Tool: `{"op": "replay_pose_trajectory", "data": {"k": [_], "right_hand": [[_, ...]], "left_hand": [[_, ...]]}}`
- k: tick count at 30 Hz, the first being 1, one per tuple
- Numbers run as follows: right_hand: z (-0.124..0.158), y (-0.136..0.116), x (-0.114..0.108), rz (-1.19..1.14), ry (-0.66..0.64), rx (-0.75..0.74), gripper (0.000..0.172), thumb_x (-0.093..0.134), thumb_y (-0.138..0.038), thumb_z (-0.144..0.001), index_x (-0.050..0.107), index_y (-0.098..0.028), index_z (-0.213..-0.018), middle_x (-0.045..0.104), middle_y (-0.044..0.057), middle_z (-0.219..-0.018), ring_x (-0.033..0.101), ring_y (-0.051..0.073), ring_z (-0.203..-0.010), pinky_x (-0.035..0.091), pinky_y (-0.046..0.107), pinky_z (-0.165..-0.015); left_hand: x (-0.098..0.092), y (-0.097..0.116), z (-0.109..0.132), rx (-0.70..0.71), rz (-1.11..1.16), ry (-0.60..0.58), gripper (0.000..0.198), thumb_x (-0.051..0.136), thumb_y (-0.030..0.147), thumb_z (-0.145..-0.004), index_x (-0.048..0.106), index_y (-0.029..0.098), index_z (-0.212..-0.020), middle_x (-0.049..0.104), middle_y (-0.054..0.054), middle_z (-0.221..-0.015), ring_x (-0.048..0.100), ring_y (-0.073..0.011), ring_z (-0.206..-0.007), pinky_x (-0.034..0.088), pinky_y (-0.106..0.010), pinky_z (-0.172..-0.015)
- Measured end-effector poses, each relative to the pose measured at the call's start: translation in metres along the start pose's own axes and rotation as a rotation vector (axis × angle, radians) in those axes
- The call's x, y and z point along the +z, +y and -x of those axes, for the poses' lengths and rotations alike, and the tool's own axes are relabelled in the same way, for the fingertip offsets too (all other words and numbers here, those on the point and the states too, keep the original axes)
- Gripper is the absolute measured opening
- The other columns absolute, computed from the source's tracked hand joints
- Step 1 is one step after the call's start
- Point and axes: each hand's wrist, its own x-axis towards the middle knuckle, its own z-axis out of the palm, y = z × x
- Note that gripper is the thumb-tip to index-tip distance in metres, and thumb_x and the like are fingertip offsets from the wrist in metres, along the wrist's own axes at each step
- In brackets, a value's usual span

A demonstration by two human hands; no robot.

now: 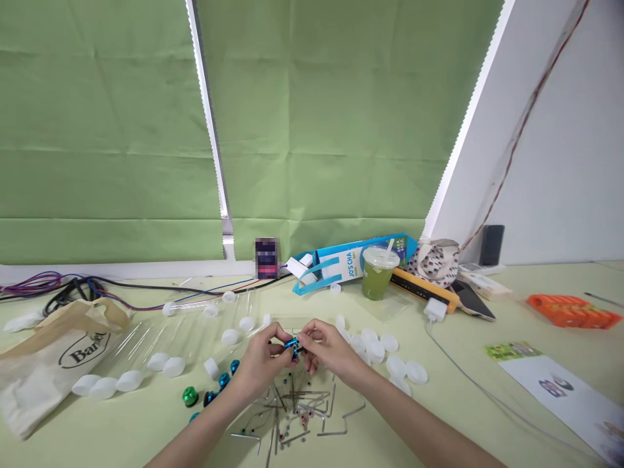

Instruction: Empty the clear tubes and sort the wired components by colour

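My left hand (266,359) pinches a small shiny blue metal part (291,344) between thumb and fingertips, just above the table. The fingers of my right hand (331,351) are closed on the same part from the other side; whether they also hold something tiny is hidden. Beneath my hands lies a loose pile of bent metal hex keys (336,431), rods and tiny screws. Beside my left forearm sit several blue metal knobs (224,379), partly covered by the arm, and one green knob (190,396).
White round caps (375,351) lie right of my hands. Clear tubes (146,338) with white caps and a cloth bag (53,364) are at left. Behind stand a green drink cup (376,276) and blue-white bag (341,263). A white cable (468,377) crosses the right side.
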Motion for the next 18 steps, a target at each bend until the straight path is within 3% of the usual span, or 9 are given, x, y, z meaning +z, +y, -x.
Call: {"op": "replay_pose_trajectory", "data": {"k": [2, 6, 11, 16, 18], "right_hand": [[0.0001, 0.0005, 0.0000, 0.003, -0.006, -0.008, 0.036, 0.056, -0.050, -0.070, 0.044, -0.018, -0.080, 0.050, -0.003, -0.065, 0.049, 0.008, -0.045, 0.041, 0.021, -0.041], [0.0018, -0.0005, -0.0004, -0.032, -0.023, -0.109, 0.037, 0.066, -0.042, -0.063, 0.046, -0.020, -0.085, 0.051, 0.000, -0.081, 0.055, 0.011, -0.066, 0.046, 0.021, -0.051], [0.0008, 0.0006, -0.0007, 0.011, 0.001, 0.010, 0.035, 0.053, -0.051, -0.072, 0.045, -0.018, -0.081, 0.050, -0.002, -0.065, 0.050, 0.008, -0.046, 0.042, 0.022, -0.043], [0.0034, -0.0024, -0.0017, -0.024, -0.035, -0.122, 0.039, 0.068, -0.041, -0.061, 0.046, -0.019, -0.084, 0.052, -0.001, -0.077, 0.054, 0.010, -0.066, 0.045, 0.023, -0.060], [0.0032, -0.0028, -0.0008, -0.016, -0.016, -0.081, 0.039, 0.066, -0.044, -0.063, 0.046, -0.019, -0.085, 0.052, -0.001, -0.075, 0.054, 0.010, -0.062, 0.045, 0.023, -0.056]], "left_hand": [[-0.0002, -0.0001, 0.0002, -0.004, 0.007, -0.005, 0.022, 0.060, 0.030, -0.069, 0.043, 0.018, -0.073, 0.061, 0.000, -0.070, 0.065, -0.0175, -0.067, 0.054, -0.031, -0.063], [-0.0006, 0.0010, 0.0011, -0.008, -0.021, 0.000, 0.020, 0.060, 0.029, -0.069, 0.043, 0.018, -0.073, 0.061, 0.000, -0.072, 0.065, -0.0167, -0.064, 0.053, -0.031, -0.061], [0.0008, 0.0045, 0.0028, -0.016, -0.002, -0.005, 0.020, 0.059, 0.030, -0.069, 0.043, 0.018, -0.073, 0.061, 0.001, -0.068, 0.064, -0.0164, -0.066, 0.054, -0.031, -0.064], [0.0026, 0.0062, 0.0031, -0.016, -0.004, 0.000, 0.022, 0.060, 0.030, -0.067, 0.043, 0.018, -0.072, 0.061, 0.000, -0.074, 0.065, -0.0168, -0.065, 0.054, -0.030, -0.061], [0.0025, 0.0059, 0.0028, -0.014, -0.005, 0.001, 0.021, 0.060, 0.030, -0.068, 0.043, 0.018, -0.072, 0.061, 0.000, -0.071, 0.065, -0.0173, -0.066, 0.054, -0.030, -0.060]]}}
